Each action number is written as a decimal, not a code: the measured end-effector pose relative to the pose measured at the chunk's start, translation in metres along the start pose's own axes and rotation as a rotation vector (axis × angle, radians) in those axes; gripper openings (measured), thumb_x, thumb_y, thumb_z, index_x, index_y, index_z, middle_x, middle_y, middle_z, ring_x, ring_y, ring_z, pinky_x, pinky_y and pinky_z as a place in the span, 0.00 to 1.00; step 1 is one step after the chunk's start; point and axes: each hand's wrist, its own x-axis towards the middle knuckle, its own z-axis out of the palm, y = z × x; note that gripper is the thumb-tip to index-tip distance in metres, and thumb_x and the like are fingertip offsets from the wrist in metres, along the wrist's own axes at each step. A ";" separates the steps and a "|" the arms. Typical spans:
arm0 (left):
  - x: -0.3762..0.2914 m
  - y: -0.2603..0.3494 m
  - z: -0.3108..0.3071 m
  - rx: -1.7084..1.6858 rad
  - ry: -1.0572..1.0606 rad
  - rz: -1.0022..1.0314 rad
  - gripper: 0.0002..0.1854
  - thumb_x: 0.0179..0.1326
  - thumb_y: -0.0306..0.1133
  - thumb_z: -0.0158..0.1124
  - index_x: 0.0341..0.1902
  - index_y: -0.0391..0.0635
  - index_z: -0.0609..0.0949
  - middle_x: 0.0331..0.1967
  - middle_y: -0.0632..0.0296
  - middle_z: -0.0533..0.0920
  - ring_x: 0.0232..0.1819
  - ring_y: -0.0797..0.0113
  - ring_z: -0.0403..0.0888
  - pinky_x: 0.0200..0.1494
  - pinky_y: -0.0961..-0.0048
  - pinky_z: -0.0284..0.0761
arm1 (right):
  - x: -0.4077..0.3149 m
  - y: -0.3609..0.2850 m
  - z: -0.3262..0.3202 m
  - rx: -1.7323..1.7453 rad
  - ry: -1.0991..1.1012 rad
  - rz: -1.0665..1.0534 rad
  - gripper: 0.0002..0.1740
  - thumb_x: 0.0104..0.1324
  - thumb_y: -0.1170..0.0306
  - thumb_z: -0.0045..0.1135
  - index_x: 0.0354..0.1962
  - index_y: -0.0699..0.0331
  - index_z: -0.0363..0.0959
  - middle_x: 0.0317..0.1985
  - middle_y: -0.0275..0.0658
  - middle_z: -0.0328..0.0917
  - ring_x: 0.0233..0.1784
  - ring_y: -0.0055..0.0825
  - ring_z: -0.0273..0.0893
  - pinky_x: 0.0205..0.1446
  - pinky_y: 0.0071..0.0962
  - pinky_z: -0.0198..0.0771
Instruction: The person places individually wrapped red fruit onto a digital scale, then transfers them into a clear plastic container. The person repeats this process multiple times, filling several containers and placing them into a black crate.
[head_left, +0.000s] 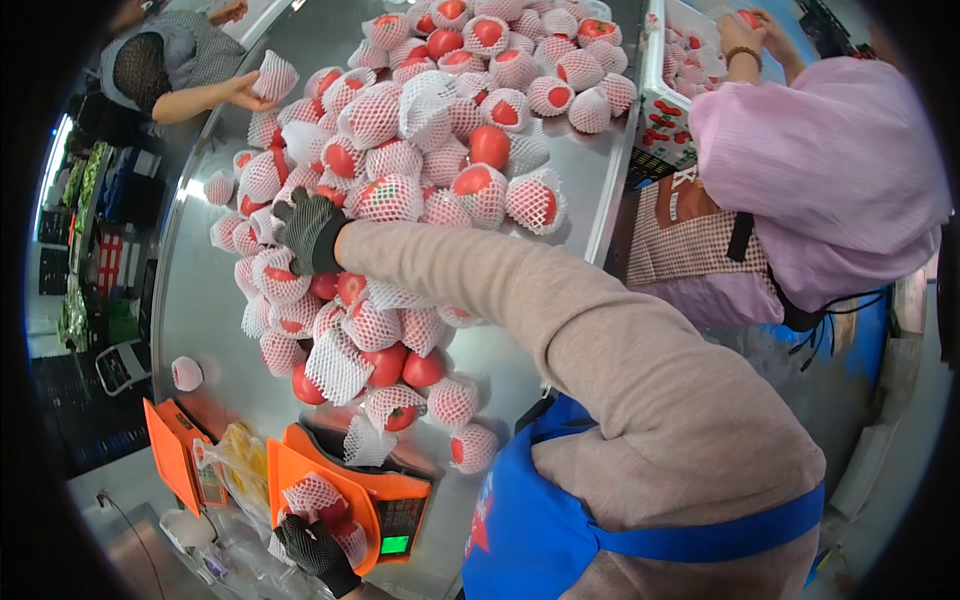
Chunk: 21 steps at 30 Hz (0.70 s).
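My right hand (311, 231), in a dark knit glove, reaches across the pile of red tomatoes (375, 292), many in white foam nets. Its fingers are spread over the pile's left side; what lies under the palm is hidden. Lower left, my left hand (315, 551), in a dark dotted glove, is at several net-wrapped tomatoes (315, 495) in the orange pan (360, 517) of a digital scale (401, 510). Whether its fingers grip one is unclear. Bare tomatoes (424, 367) and an empty foam net (367, 442) lie near the scale on the metal table (510, 367).
A person's hand (244, 91) holds a net-wrapped piece at upper left. Another person in pink (810, 150) handles a tomato above a white foam box (654, 45) at upper right. A second orange scale (172, 450) and a clear plastic bag (244, 465) stand at lower left.
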 end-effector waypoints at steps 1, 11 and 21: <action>0.000 0.001 -0.002 0.004 0.000 -0.024 0.10 0.59 0.32 0.63 0.30 0.37 0.74 0.29 0.51 0.76 0.33 0.50 0.74 0.37 0.58 0.69 | 0.007 0.003 0.000 0.075 -0.074 0.031 0.37 0.53 0.46 0.59 0.56 0.56 0.71 0.62 0.49 0.67 0.64 0.50 0.64 0.65 0.52 0.57; 0.016 0.018 0.000 0.115 -0.299 -0.058 0.41 0.43 0.40 0.72 0.63 0.38 0.69 0.59 0.43 0.71 0.63 0.41 0.65 0.68 0.52 0.58 | 0.035 0.042 0.002 0.069 -0.262 0.169 0.47 0.49 0.59 0.61 0.68 0.54 0.55 0.58 0.53 0.71 0.60 0.47 0.73 0.62 0.47 0.66; 0.020 0.029 0.007 -0.026 -0.275 -0.089 0.42 0.40 0.37 0.73 0.63 0.41 0.69 0.57 0.43 0.71 0.60 0.41 0.68 0.66 0.51 0.61 | 0.029 0.055 -0.001 0.238 -0.149 0.215 0.56 0.46 0.43 0.66 0.65 0.69 0.56 0.57 0.60 0.71 0.58 0.51 0.74 0.61 0.40 0.69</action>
